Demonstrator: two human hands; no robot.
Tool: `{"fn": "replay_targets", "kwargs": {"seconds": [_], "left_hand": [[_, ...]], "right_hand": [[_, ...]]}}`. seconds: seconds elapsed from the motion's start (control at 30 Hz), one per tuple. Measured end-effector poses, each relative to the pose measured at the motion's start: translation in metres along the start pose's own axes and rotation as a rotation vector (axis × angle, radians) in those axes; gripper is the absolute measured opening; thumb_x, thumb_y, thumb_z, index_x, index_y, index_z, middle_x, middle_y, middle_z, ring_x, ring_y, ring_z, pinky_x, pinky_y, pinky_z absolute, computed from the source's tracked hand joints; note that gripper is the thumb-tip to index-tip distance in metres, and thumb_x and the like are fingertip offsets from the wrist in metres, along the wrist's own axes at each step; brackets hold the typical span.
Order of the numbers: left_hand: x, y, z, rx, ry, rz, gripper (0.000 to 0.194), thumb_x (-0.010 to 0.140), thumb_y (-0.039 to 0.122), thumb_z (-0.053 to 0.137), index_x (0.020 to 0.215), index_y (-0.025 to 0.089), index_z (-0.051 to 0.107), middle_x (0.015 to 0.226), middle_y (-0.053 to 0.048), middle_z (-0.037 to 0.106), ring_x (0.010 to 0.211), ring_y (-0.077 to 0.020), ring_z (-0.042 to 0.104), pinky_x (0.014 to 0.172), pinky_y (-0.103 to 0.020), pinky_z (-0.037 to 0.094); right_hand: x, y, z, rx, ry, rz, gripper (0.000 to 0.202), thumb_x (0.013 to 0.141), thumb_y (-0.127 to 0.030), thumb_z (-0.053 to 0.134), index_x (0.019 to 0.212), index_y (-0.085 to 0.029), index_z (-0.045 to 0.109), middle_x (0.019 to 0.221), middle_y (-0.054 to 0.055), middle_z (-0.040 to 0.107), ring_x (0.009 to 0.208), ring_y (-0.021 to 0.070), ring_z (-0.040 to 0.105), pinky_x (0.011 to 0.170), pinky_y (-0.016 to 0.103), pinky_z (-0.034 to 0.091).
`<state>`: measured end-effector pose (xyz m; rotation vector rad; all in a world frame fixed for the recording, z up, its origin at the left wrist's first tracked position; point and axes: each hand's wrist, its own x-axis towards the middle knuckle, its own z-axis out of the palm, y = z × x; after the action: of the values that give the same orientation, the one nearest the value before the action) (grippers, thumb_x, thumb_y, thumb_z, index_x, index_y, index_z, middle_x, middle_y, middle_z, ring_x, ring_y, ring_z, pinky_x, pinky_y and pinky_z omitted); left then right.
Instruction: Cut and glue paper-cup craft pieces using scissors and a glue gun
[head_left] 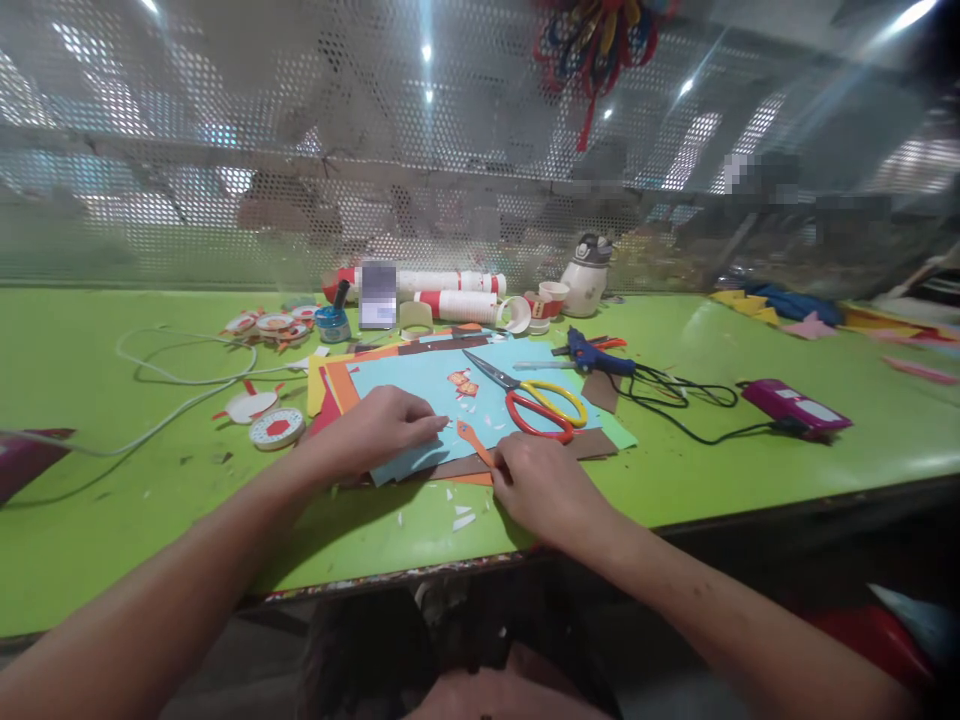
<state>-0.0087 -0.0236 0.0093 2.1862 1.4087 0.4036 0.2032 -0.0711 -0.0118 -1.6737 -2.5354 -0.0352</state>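
Note:
My right hand (547, 490) pinches the lower end of a narrow orange paper piece (471, 434), whose rounded upper end has small eye-like marks. Opposite it, my left hand (386, 430) hovers over or rests on the light blue paper (420, 385), thumb and fingers pressed together. A tiny pale bit shows at its fingertips, too small to name. Scissors (514, 383) with one red and one yellow handle lie on the paper, just beyond my right hand. Two small red-and-orange cutouts (463, 383) and white scraps lie between the hands and the scissors.
A blue glue gun (596, 355) and its black cord lie right, near a purple box (796, 408). On the left are a round white box (277, 429), paper-disc figures (276, 325) and a white cable. Behind stand a blue bottle (333, 323), phone (377, 296), paper cups (457, 306) and flask (585, 280).

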Motion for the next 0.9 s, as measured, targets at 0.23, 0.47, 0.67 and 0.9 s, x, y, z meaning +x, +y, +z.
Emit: {"fn": "replay_targets", "kwargs": {"seconds": [0.23,0.47,0.67,0.9], "left_hand": [[0.007,-0.002,0.004,-0.079,0.036,-0.044,0.041,0.083,0.047,0.047,0.068,0.016,0.071,0.068,-0.006,0.071,0.063,-0.0179,0.061,0.060,-0.026,0.044],[0.004,0.003,0.004,-0.028,0.053,-0.023,0.041,0.083,0.044,0.047,0.067,0.015,0.071,0.066,-0.006,0.070,0.062,-0.0178,0.060,0.059,-0.026,0.043],[0.004,0.001,0.002,-0.006,0.071,0.006,0.040,0.083,0.043,0.047,0.068,0.014,0.071,0.065,-0.005,0.070,0.061,-0.0169,0.060,0.058,-0.025,0.041],[0.002,0.005,0.000,0.017,0.071,-0.008,0.039,0.083,0.042,0.048,0.067,0.015,0.071,0.064,-0.006,0.069,0.061,-0.0168,0.058,0.057,-0.026,0.040]], "right_hand": [[0.003,-0.001,-0.010,0.006,0.022,0.043,0.019,0.086,-0.025,0.052,0.079,-0.016,0.067,0.081,0.009,0.072,0.074,0.0227,0.066,0.059,0.030,0.040],[0.017,-0.009,-0.006,-0.088,0.039,0.026,0.024,0.085,-0.024,0.048,0.083,-0.013,0.070,0.084,0.015,0.071,0.073,0.0273,0.066,0.055,0.032,0.038],[0.020,-0.015,-0.004,-0.141,-0.004,-0.004,0.023,0.083,-0.019,0.050,0.080,-0.011,0.072,0.079,0.016,0.071,0.071,0.0261,0.067,0.057,0.031,0.040],[0.017,-0.010,-0.002,-0.153,0.002,-0.011,0.024,0.086,-0.019,0.048,0.083,-0.012,0.071,0.082,0.015,0.071,0.072,0.0238,0.066,0.058,0.030,0.040]]}}
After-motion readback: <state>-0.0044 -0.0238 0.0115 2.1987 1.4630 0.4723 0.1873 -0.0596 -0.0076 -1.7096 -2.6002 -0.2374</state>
